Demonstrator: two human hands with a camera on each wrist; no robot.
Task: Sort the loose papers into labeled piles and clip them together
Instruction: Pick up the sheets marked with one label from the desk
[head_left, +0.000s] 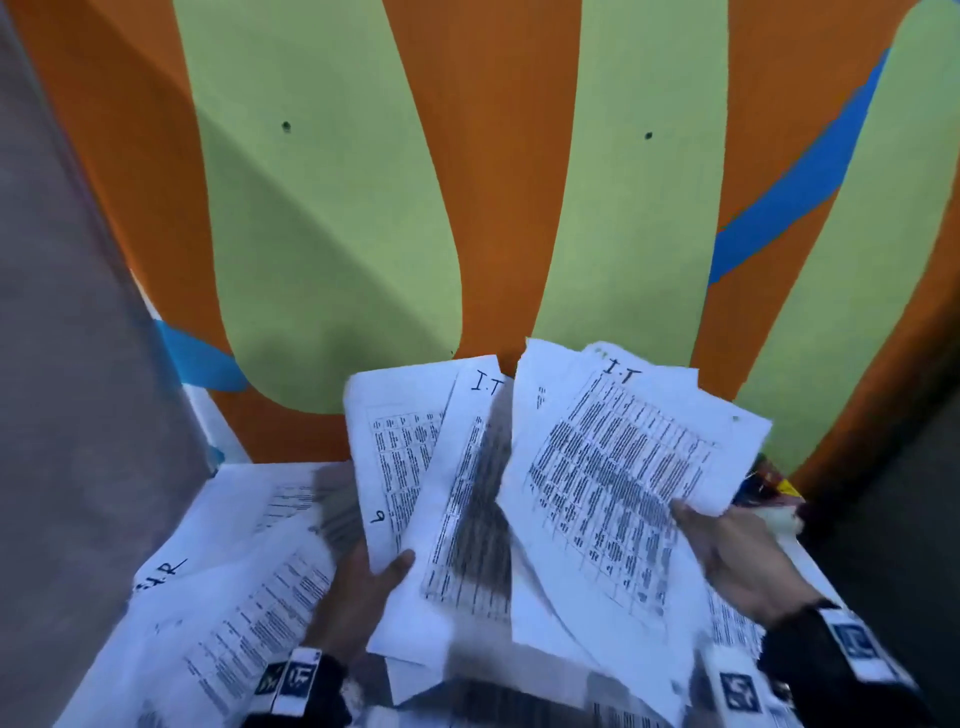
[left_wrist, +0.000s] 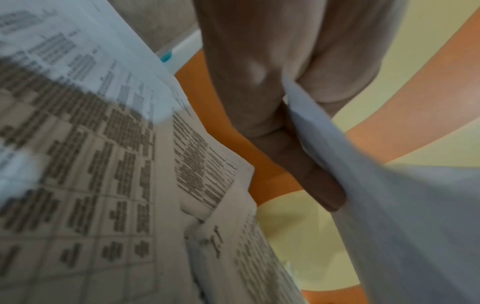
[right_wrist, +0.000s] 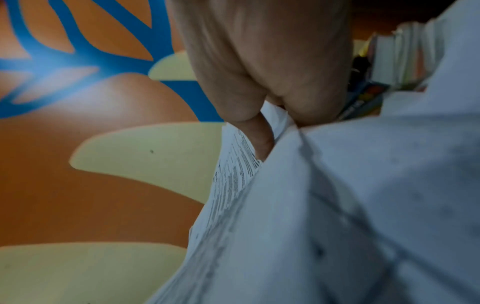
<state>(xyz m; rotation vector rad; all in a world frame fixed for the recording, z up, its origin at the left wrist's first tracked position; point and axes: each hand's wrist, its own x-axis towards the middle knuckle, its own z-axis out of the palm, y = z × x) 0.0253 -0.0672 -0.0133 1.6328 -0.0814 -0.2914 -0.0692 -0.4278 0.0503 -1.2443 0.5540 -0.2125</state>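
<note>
Above the paper-strewn table (head_left: 810, 564), the left hand (head_left: 358, 597) grips one sheaf of I.T papers (head_left: 447, 467), the right hand (head_left: 737, 561) another sheaf (head_left: 613, 467).

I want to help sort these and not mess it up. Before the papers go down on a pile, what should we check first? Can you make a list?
1. Left hand holds its sheets: ok, thumb on top.
2. Right hand holds its sheets: ok, pinched at the edge.
3. Labels match: ok for the two sheets marked I.T, one in each bunch; the other held sheets' labels cannot be told.
4. Held sheets squared up for clipping: not ok, they fan out at different angles.
5. Pile to receive them: cannot tell; the papers lying below are loose and overlapping, with one handwritten label too blurred to read.
6. Clip at hand: cannot tell, none in view.
</note>
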